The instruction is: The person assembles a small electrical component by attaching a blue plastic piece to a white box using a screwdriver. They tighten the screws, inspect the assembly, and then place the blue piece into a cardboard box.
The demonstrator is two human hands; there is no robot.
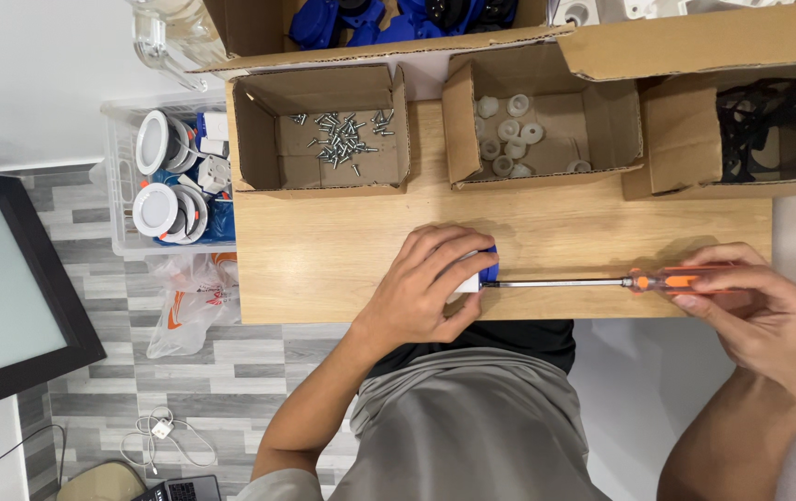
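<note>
While our left hand clamps a small blue-and-white plastic part on the wooden table, our right hand grips the orange-handled screwdriver.
Part looks light, rigid, likely slippery; we pin it from above. Driver tip meets its right side.

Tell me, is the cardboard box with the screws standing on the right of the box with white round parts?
No, the screw box stands left of the box with white round parts.

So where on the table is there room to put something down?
The bare wood between the screw box and the left hand is free, and the strip above the screwdriver, below the washer box. The back edge is crowded with boxes.
</note>
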